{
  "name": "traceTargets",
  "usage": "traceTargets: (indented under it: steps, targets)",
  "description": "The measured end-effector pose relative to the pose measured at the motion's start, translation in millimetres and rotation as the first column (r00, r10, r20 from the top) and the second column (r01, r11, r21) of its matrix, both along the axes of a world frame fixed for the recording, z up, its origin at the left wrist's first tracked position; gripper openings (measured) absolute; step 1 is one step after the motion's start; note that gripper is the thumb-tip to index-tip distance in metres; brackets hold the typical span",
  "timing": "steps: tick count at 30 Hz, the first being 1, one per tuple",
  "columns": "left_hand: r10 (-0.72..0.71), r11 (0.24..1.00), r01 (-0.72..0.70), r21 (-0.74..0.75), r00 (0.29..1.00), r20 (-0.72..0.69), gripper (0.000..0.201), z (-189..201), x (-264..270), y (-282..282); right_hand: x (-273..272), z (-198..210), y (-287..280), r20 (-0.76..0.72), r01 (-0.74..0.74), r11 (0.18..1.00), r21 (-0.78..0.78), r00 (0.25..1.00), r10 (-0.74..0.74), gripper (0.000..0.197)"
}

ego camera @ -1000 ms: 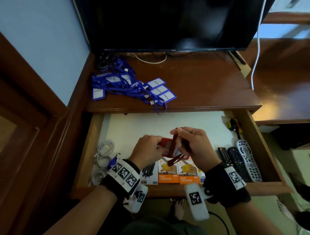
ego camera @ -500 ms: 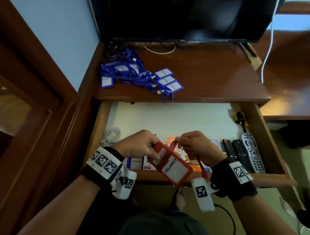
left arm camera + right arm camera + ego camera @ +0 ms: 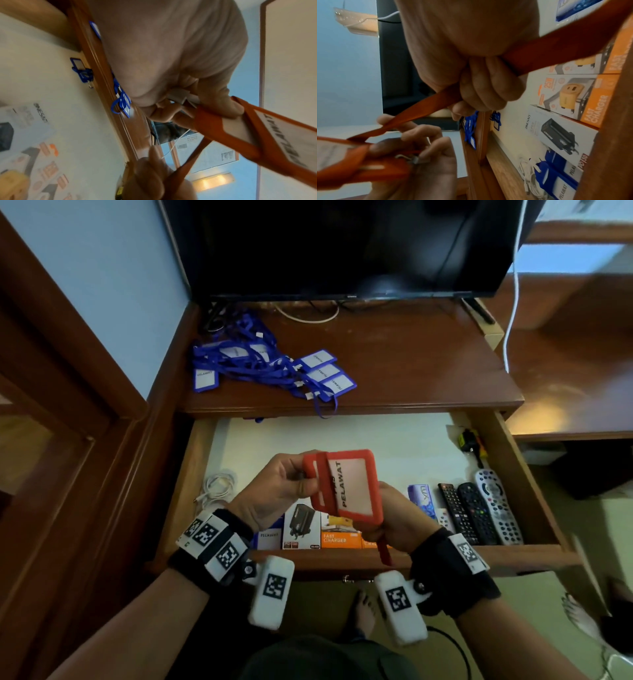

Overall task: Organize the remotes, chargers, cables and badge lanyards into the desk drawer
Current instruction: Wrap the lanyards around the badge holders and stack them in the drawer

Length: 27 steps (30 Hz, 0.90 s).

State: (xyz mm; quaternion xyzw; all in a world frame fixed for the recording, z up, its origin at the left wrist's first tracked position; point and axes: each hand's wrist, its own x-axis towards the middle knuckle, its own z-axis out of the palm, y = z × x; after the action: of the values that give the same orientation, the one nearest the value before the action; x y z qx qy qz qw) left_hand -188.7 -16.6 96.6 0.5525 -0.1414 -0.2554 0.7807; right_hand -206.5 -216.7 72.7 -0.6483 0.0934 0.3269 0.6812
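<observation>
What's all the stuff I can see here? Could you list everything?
red badge: one, red, held over the drawer
strap: one, red, wound round the badge
blue badges: a tangled heap, blue, desk top left
charger boxes: several, orange and white, drawer front
remotes: three, two black, one grey, drawer right
cable: one coil, white, drawer left
drawer: one, brown, open
TV: one, black, on the desk
left hand: pinches the badge top
right hand: grips the strap
</observation>
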Motion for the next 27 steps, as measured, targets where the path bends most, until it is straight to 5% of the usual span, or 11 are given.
traceTargets:
  steps: [6, 9, 17, 22, 27]
  targets:
    - [0.219, 0.976, -0.218, 0.028, 0.974, -0.058, 0.013, 0.1, 4.5, -12.3, -5.4, -0.2, -2.1, 0.078, -0.052, 0.996, 0.075, 0.996, 0.047, 0.035]
    - [0.286, 0.956, -0.279, 0.092, 0.955, -0.073, 0.023, 4.9, 7.9, -14.6, -3.8, 3.1, 0.1, 0.195, -0.020, 0.996, 0.088, 0.981, 0.003, 0.040]
    - [0.370, 0.909, -0.331, 0.252, 0.920, -0.128, 0.029, 5.6, 13.6, -20.2, 11.3, 9.9, 22.9, 0.436, 0.097, 0.995, 0.016, 0.895, -0.094, 0.018]
    - [0.419, 0.887, -0.364, 0.285, 0.893, -0.162, 0.020, 6.3, 18.4, -17.1, 15.6, 8.3, 32.4, 0.517, 0.120, 0.990, -0.068, 0.853, -0.068, 0.012]
    - [0.460, 0.874, -0.403, 0.273, 0.867, -0.193, 0.035, 4.9, 24.6, -15.4, 17.1, 1.8, 30.3, 0.476, 0.076, 0.994, -0.079, 0.879, -0.029, 0.028]
